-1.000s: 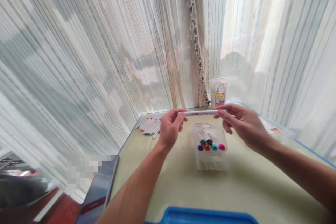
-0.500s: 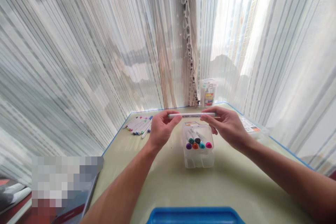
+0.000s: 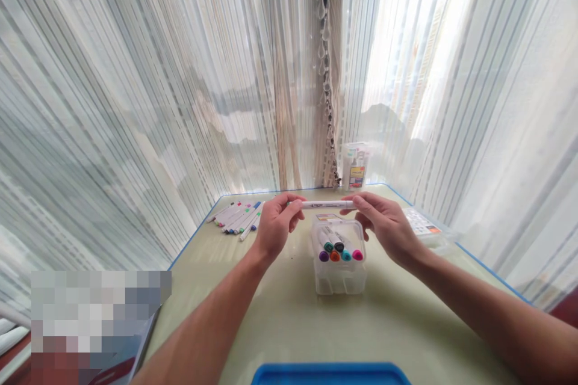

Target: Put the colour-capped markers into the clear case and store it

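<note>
A white marker (image 3: pixel 326 204) is held level above the table, pinched at both ends. My left hand (image 3: pixel 273 227) grips its left end and my right hand (image 3: pixel 383 224) grips its right end. Just below and slightly nearer stands a clear plastic box (image 3: pixel 339 274) with several markers standing in it, their purple, orange, teal, pink and dark caps showing. A row of loose white markers (image 3: pixel 237 218) lies on the table to the left of my left hand.
The pale green table (image 3: pixel 289 319) has a blue edge. A small clear box with a label (image 3: pixel 355 166) stands at the far corner by the curtains. A flat clear lid (image 3: pixel 422 225) lies at right. A blue tray rim (image 3: pixel 329 374) shows at the near edge.
My hands have slid closer together along the marker, covering both caps. The view has shifted a little, and the box with markers has stayed put.
</note>
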Tool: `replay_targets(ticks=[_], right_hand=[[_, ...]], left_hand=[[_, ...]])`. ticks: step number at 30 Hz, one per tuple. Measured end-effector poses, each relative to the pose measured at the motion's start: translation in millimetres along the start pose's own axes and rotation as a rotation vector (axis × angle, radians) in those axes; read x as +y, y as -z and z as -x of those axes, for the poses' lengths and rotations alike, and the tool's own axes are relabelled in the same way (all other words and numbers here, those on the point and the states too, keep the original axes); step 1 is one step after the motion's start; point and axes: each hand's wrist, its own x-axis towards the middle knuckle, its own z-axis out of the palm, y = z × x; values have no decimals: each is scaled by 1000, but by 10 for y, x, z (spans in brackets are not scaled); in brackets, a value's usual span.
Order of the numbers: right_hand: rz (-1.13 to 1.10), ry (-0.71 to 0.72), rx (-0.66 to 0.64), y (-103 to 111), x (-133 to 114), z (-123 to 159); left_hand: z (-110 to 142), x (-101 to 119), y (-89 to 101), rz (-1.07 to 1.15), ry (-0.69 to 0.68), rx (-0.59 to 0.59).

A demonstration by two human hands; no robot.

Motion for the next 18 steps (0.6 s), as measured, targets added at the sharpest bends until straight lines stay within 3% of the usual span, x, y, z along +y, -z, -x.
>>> replay_targets(ticks=[18], right_hand=[[46,-13,89,2,1,-19]], left_hand=[[-10,-21,8,69,3,12]])
